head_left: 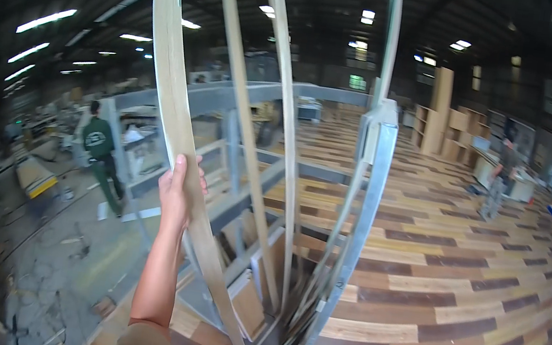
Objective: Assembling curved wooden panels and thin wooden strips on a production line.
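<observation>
- The left hand [178, 190], centre-left of the frame, reaches up from the lower edge and grips a pale wooden frame [167, 63].
- Its fingers [202, 179] curl shut round the frame's left rail; the thumb lies on the near face, the rail passing between thumb and fingers.
- The frame stands tall, from the top edge down to a grey metal rack [367, 207] at lower centre.
- Patchwork plank floor [457, 299] fills the right.
- A person in green [100, 146] walks at the left.
- The right hand is out of view.
</observation>
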`<state>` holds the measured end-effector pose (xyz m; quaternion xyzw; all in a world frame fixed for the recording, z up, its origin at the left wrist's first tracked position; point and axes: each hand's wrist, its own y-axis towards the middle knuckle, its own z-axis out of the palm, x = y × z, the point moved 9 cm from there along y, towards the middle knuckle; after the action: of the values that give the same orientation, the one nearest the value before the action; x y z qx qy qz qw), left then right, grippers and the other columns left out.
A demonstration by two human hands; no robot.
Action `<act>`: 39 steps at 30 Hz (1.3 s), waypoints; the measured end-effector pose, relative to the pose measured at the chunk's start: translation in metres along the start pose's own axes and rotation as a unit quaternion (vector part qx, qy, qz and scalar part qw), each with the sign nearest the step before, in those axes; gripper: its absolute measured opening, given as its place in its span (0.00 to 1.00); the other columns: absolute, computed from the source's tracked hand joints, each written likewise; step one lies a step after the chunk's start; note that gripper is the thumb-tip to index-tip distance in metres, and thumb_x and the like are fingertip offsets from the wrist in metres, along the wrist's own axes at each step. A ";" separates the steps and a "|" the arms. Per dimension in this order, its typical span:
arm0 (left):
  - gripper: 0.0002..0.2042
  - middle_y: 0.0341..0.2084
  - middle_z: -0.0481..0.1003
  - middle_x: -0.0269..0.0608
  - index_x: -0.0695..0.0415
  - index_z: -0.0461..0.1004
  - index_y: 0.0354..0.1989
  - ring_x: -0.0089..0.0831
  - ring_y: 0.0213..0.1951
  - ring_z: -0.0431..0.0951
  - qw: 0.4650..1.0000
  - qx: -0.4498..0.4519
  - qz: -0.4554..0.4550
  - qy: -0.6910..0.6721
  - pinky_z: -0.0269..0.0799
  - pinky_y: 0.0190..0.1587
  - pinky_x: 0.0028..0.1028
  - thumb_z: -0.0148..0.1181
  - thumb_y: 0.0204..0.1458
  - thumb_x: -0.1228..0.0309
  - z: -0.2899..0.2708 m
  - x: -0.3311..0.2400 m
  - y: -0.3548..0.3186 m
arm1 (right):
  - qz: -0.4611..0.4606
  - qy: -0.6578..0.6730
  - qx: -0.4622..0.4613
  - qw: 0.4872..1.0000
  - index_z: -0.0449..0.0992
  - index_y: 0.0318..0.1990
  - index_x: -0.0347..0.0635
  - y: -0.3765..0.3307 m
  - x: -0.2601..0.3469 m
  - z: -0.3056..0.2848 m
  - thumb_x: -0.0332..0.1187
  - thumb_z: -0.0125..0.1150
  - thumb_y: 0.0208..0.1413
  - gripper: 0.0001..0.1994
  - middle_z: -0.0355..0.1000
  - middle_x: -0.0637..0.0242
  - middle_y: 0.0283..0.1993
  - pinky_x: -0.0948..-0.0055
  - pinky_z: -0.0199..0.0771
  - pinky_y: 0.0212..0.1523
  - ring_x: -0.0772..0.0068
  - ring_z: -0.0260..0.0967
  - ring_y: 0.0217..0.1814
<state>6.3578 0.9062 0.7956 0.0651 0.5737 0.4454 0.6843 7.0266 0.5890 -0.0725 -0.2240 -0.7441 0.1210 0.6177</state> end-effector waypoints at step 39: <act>0.37 0.26 0.74 0.51 0.71 0.71 0.50 0.40 0.22 0.75 0.950 -0.195 0.037 0.242 0.73 0.25 0.35 0.35 0.67 0.41 -0.790 -0.449 -0.156 | -0.356 0.206 0.473 0.779 0.74 0.51 0.38 -0.403 0.671 0.964 0.43 0.58 0.69 0.16 0.70 0.74 0.40 0.78 0.65 0.43 0.84 0.63 0.41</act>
<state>5.8001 0.1726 0.7653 -0.1580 0.6210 0.5763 0.5071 5.9220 0.6554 0.4917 0.3575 -0.4752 0.1801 0.7836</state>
